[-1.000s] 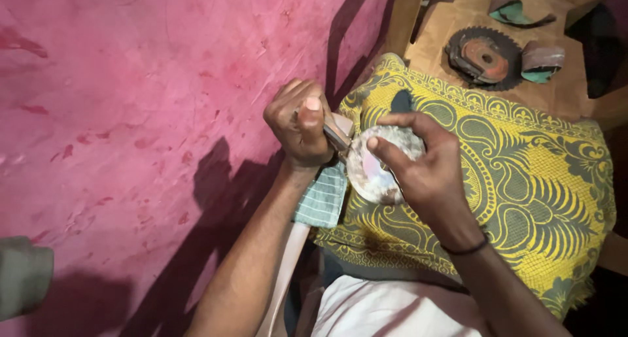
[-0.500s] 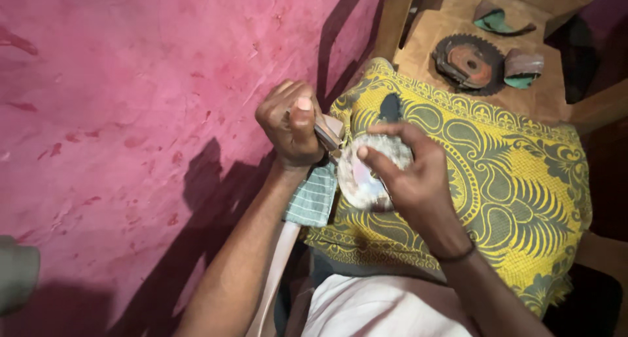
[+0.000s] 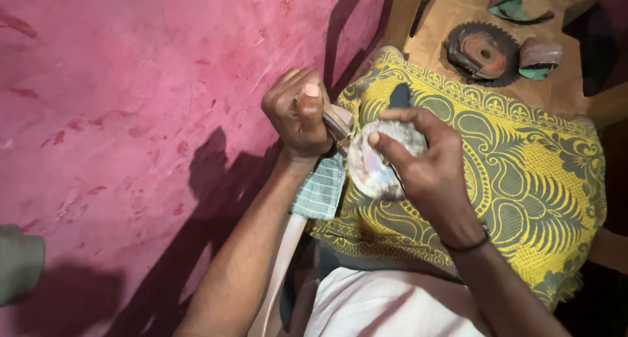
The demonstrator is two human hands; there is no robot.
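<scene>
While I watch from the head view, my right hand (image 3: 428,170) curls around a pale, iridescent shell (image 3: 374,162), gripping it over the yellow patterned cloth (image 3: 523,180). The shell's long axis runs from upper right to lower left, its shiny concave face turned toward the pink wall (image 3: 131,115). My left hand (image 3: 297,115) is fisted tight on a small tool (image 3: 339,122), which touches the shell's upper edge.
</scene>
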